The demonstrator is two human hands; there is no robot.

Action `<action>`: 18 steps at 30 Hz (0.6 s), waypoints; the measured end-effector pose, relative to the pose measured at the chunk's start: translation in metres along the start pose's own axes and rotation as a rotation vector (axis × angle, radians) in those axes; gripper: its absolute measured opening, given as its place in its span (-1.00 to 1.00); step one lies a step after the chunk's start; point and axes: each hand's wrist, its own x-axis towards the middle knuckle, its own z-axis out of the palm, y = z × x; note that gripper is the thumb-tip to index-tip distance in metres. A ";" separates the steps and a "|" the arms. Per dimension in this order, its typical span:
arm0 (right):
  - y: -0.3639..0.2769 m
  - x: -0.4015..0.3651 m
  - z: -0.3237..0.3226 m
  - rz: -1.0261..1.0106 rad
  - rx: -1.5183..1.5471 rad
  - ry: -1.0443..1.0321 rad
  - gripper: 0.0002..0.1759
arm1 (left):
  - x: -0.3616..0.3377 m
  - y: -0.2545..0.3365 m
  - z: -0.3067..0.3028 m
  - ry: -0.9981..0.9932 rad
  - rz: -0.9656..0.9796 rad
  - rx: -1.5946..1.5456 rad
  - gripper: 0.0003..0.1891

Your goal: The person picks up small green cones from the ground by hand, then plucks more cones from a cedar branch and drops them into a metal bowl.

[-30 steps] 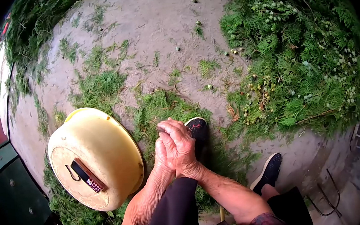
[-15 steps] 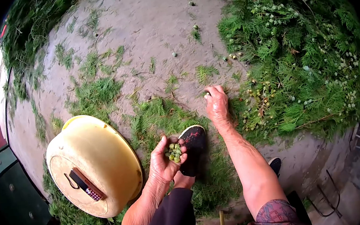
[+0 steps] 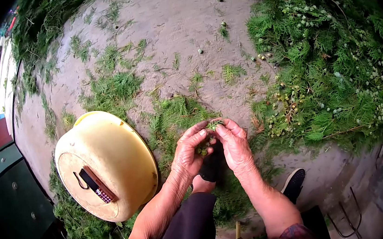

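Note:
My left hand [image 3: 188, 150] is half closed around several small green seed cones [image 3: 202, 150], partly hidden by its fingers. Against its fingertips, the fingers of my right hand [image 3: 235, 146] pinch a small green conifer sprig [image 3: 214, 124]. The two hands meet above a dark shoe and loose green clippings [image 3: 172, 117]. Just left of my left forearm, a pale yellow plastic basin [image 3: 107, 161] rests bottom-up at a tilt. On its base lies a small keypad device [image 3: 96, 185] with a wrist loop.
A large heap of cone-bearing conifer branches [image 3: 326, 68] lies at the right. More cut greenery [image 3: 46, 23] is piled at the far left. Scattered sprigs and a few loose cones dot the concrete floor [image 3: 168, 28]. My other shoe [image 3: 293, 185] and a bent metal rod frame [image 3: 351, 217] are at lower right.
My right hand has lifted from the floor and come back to meet my left hand, now pinching a sprig. My left hand has moved up and right, its palm less exposed.

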 end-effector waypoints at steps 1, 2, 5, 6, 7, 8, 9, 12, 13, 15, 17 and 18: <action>0.001 -0.005 0.005 0.023 0.004 0.001 -0.80 | 0.000 -0.001 0.001 0.004 0.012 0.035 -0.64; 0.007 -0.005 0.005 0.049 0.004 0.031 -0.80 | -0.002 -0.003 0.004 0.014 0.018 0.029 -0.67; 0.018 -0.006 0.005 0.073 0.027 0.053 -0.80 | -0.005 -0.005 0.005 0.048 0.046 0.021 -0.71; 0.020 -0.007 0.004 0.069 0.000 0.041 -0.81 | -0.005 -0.006 0.004 0.055 0.056 0.019 -0.71; 0.020 -0.007 0.004 0.060 -0.030 0.033 -0.81 | -0.008 -0.004 0.003 0.074 0.060 0.027 -0.73; 0.021 -0.008 0.004 0.044 -0.064 0.037 -0.83 | -0.010 -0.004 0.002 0.087 0.068 0.062 -0.73; 0.022 -0.010 0.003 0.042 -0.096 0.035 -0.85 | -0.012 -0.003 0.002 0.099 0.074 0.098 -0.73; 0.030 -0.009 -0.005 -0.253 -0.585 0.028 -0.78 | -0.018 -0.001 0.003 0.162 0.044 0.272 -0.86; 0.031 -0.007 -0.009 -0.396 -0.745 0.012 -0.78 | -0.020 -0.001 0.002 0.140 0.020 0.354 -0.89; 0.028 -0.007 -0.011 -0.498 -0.854 0.030 -0.80 | -0.021 -0.003 -0.004 0.132 -0.039 0.357 -0.90; 0.014 -0.006 -0.007 -0.361 -0.841 0.063 -0.80 | -0.025 -0.001 -0.006 0.095 -0.099 0.231 -0.87; 0.008 0.002 -0.014 -0.368 -0.973 0.005 -0.81 | -0.027 0.001 -0.013 0.051 -0.133 0.131 -0.83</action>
